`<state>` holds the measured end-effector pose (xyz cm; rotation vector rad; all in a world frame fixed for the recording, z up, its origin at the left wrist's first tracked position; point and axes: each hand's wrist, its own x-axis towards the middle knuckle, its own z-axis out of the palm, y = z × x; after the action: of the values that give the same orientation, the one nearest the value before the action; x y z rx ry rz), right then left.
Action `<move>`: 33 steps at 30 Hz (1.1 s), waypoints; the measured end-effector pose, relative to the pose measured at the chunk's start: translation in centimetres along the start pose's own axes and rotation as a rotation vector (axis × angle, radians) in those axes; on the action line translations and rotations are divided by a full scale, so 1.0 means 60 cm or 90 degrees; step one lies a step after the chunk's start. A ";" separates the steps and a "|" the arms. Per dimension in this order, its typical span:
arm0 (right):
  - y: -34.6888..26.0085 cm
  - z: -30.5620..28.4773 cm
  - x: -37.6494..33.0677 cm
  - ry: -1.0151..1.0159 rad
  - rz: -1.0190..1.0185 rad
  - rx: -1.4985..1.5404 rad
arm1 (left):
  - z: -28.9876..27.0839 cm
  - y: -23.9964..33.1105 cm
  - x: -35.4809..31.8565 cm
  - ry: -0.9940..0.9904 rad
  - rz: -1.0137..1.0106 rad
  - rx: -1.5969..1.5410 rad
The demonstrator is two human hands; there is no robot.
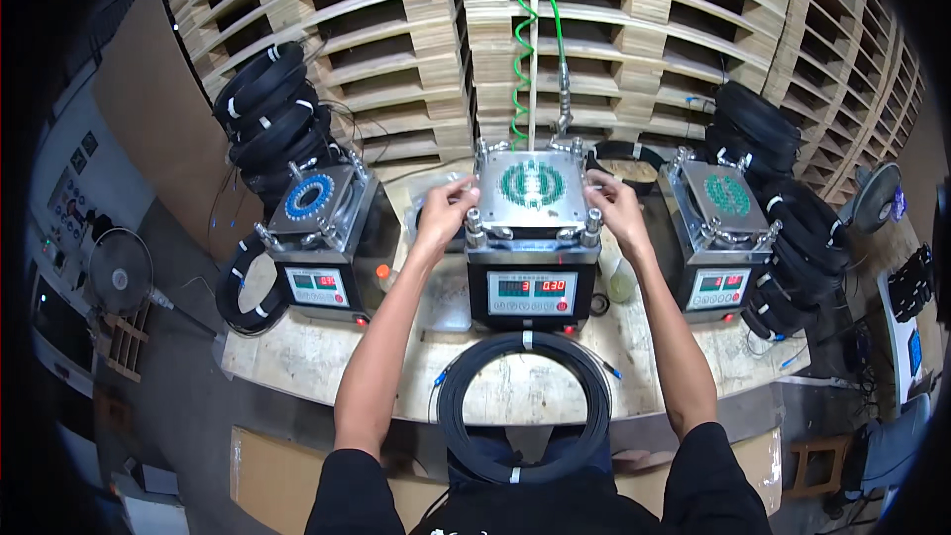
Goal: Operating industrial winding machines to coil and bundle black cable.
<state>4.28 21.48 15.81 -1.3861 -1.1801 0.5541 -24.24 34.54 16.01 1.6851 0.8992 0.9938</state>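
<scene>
In the middle stands a black machine [533,289] with a lit red and green display. A square metal plate [503,206] lies on its top, between corner posts, with green fittings [533,185] set in a round pattern. My left hand [444,216] is closed with its fingertips at the plate's left edge. At the opposite edge, my right hand [616,206] has its fingers bent around the side of the plate. A coil of black cable [456,406] with blue-tipped ends hangs over the table's front edge, between my forearms.
Similar machines stand at left [317,277] and right [717,282]. Piles of black cable coils rise behind the left one [272,119] and right one [758,129]. A small orange-capped bottle [383,273] is near my left forearm. Wooden pallets [396,30] and a green coiled hose [522,40] are behind.
</scene>
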 end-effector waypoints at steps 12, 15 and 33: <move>0.154 0.005 -0.400 -0.175 0.188 -0.405 | 0.022 -0.167 -0.431 -0.021 0.026 0.404; 0.133 0.039 -0.408 -0.227 0.258 -0.518 | 0.022 -0.185 -0.425 -0.133 -0.081 0.517; 0.019 0.133 -0.354 -0.258 -0.043 -0.260 | -0.099 -0.049 -0.484 0.051 -0.008 0.464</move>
<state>-10.29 6.72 6.55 -1.6137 -1.7336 0.5828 -41.61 11.59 8.38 2.2371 1.4394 0.7669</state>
